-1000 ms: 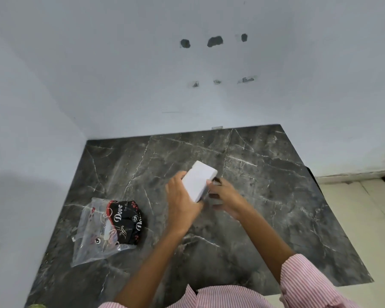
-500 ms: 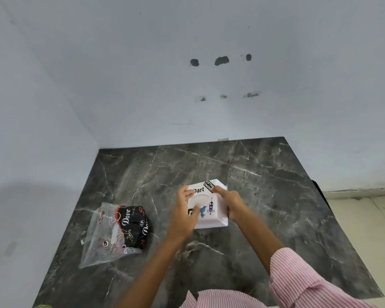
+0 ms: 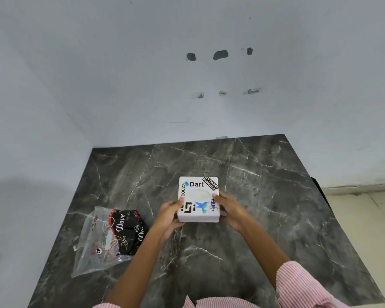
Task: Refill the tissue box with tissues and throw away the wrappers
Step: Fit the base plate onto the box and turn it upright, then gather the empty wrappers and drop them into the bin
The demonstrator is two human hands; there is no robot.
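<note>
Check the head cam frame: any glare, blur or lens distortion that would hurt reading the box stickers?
Head view: light is soft and even, with no hard glare on the tissue box; its stickers read sharply. The wide-angle lens bows the marble table edges and the wall corner. The plastic wrapper shows mild sheen only. Left hand and right hand are crisp, without motion blur.

Count on the dark marble tabletop (image 3: 265, 218): one white tissue box (image 3: 198, 200) with stickers and one oval top opening, one clear plastic wrapper (image 3: 93, 247) holding one black Dove pack (image 3: 127, 230). Two hands in view, left hand (image 3: 169, 215) and right hand (image 3: 229, 210). Wall (image 3: 98, 74) behind shows three dark holes (image 3: 220, 54) and three smaller chipped marks below them.
</note>
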